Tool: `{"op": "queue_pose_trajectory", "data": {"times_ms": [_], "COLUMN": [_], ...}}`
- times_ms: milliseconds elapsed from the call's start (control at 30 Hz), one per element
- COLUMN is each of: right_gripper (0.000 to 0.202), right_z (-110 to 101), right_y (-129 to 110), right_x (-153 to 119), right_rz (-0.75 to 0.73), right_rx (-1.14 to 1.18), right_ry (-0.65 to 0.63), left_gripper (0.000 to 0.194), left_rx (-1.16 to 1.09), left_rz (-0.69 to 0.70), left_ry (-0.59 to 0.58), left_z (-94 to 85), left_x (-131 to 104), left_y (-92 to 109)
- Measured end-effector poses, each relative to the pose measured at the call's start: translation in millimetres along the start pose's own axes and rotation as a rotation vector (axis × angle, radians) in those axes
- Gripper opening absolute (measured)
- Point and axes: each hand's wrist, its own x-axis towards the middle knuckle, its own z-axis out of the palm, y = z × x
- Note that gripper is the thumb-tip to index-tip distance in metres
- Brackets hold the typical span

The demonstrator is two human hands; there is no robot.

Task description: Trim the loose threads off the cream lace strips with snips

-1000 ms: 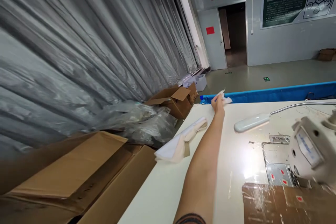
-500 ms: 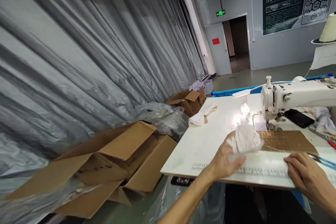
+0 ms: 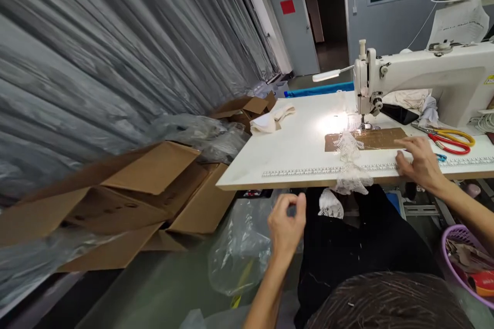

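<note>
Left hand [image 3: 286, 223] just off the near edge of the table [image 3: 247, 167]: fingers half curled, thumb standing apart from them, nothing that we can see between. Right hand [image 3: 422, 164] above the table's front edge, fingers bent, thumb and forefinger apart, also holding nothing.

At two o'clock from the left hand, nine from the right, we find the white lace strip [image 3: 349, 146] — lying across a brown sheet [image 3: 380, 139], over the printed ruler [image 3: 312, 171] and down past the edge, a loose end by the black-clad lap [image 3: 363, 247]. Its far end runs up beside the needle of the sewing machine [image 3: 365, 82]; whether it sits under the presser foot, we cannot tell.

From the right hand, scissors [image 3: 451, 144] with red and yellow handles at two o'clock, a purple basket [image 3: 447, 254] at five. A cream cloth piece [image 3: 266, 122] lies at twelve from the left hand, an opened carton [image 3: 150, 169] at nine.

Our judgement: a pause between grips, lace laid at the machine. A next move would call for fingers on the lace — hanging end supported, strip kept flat.
</note>
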Motion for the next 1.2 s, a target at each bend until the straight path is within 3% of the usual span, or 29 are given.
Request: {"op": "queue_pose_trajectory", "data": {"times_ms": [67,133,233,333,467,633,733,833,967,1067,1200], "right_gripper": [0.035,0.040,0.042,0.042,0.038,0.024,0.020,0.018,0.014,0.011,0.026], "right_z": [-8.7,-14.8,-18.4,-18.6,-15.0,-6.7,-4.0,-2.5,-1.3,-2.7,-7.5], "right_y": [15.6,27.8,32.5,24.4,17.4,24.6,24.1,19.1,14.7,14.7,9.7], "right_x": [-0.6,-0.6,2.2,8.8,16.8,11.2,3.7,-4.0,-11.5,-8.5,6.3], "right_rz": [0.060,0.125,0.164,0.179,0.240,0.284,0.324,0.308,0.178,0.169,0.171], "right_rx": [-0.071,-0.134,-0.217,-0.289,-0.322,-0.246,-0.286,-0.189,0.057,0.084,0.048], "right_ry": [-0.036,-0.133,-0.354,-0.466,-0.461,-0.327,-0.185,0.047,0.243,0.271,0.143], "left_gripper": [0.033,0.035,0.029,0.036,0.050,0.035,0.019,0.003,0.028,0.042,0.054], "left_rx": [-0.057,-0.137,-0.206,-0.286,-0.403,-0.499,-0.555,-0.625,-0.748,-0.836,-0.963], "left_rz": [-0.305,-0.438,-0.434,-0.394,-0.337,-0.346,-0.389,-0.458,-0.570,-0.647,-0.808], "left_ry": [-0.165,-0.307,-0.437,-0.588,-0.816,-0.958,-0.958,-0.919,-0.866,-0.848,-0.917], "left_z": [19.6,40.7,70.4,96.9,129.6,152.5,152.0,142.4,115.1,87.5,56.5], "left_x": [-2.1,-9.1,-21.5,-31.5,-44.8,-57.0,-57.5,-57.7,-67.3,-79.2,-88.9], "left_y": [-23.8,-41.3,-54.6,-57.5,-52.7,-46.2,-47.5,-49.7,-46.9,-40.3,-31.8]}}
